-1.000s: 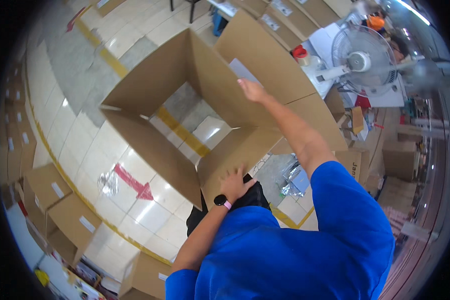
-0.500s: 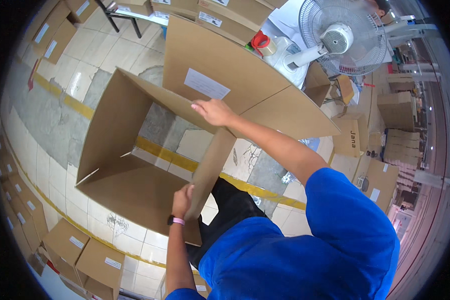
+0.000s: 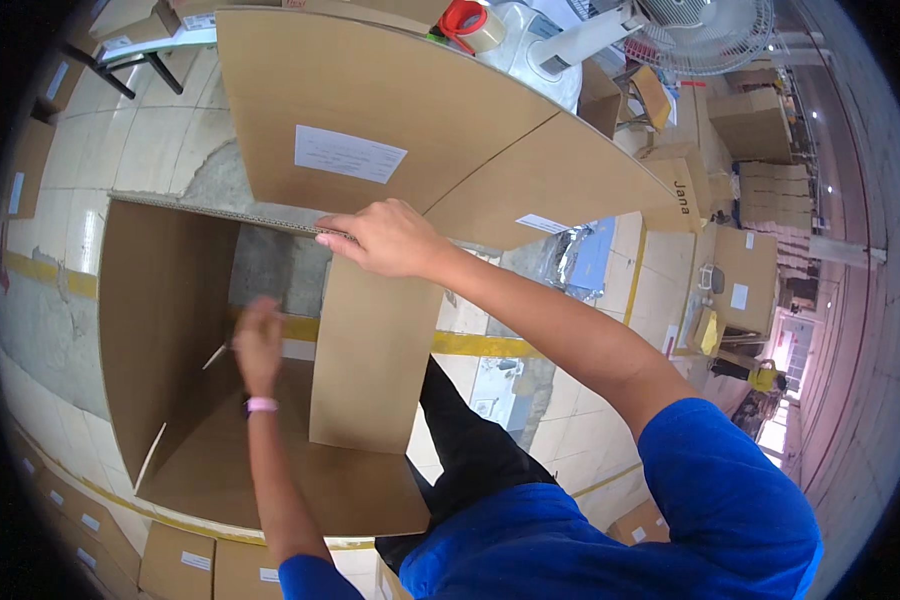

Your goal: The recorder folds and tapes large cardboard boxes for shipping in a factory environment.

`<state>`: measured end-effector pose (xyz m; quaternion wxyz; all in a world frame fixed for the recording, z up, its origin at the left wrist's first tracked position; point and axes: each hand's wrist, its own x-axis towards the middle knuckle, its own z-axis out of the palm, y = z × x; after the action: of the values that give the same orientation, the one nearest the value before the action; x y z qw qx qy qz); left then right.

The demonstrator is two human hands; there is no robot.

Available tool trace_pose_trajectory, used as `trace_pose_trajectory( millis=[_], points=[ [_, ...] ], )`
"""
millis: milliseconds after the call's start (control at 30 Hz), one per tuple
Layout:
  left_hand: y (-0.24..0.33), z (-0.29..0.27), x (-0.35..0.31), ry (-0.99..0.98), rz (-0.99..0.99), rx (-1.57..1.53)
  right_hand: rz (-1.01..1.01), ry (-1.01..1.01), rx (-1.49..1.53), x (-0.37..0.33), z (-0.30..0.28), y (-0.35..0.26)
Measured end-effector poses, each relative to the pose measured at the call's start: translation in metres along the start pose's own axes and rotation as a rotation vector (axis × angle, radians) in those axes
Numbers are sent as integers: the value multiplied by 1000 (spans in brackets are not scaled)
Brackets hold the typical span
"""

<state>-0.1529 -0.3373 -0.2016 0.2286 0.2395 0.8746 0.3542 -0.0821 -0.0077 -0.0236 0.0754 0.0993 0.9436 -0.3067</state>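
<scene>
Well, box edge (image 3: 215,211) between right fingers (image 3: 340,224)

A dark-legged bench (image 3: 170,43) stands left of the white fan (image 3: 685,25); nearer than it, yellow lines (image 3: 485,345) cross tiled floor (image 3: 592,418).

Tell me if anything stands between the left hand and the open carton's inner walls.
Nothing visible does: the blurred left hand is over or inside the carton. The right hand, farther right, grips its far edge.

Carton (image 3: 370,350): plain brown. Beyond carton: white label (image 3: 350,154), red tape dispenser (image 3: 460,20). Right of carton: yellow floor stripe (image 3: 490,346), blue sleeve (image 3: 725,480).
</scene>
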Motion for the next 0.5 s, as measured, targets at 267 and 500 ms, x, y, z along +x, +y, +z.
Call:
trace_pose_trajectory(
  millis=[267, 500],
  points=[
    [-60, -361, 62, 651, -260, 403, -64, 9, 128, 17, 9, -30],
    [-9, -107, 37, -37, -400, 263, 21, 42, 12, -5, -8, 4]
  ],
)
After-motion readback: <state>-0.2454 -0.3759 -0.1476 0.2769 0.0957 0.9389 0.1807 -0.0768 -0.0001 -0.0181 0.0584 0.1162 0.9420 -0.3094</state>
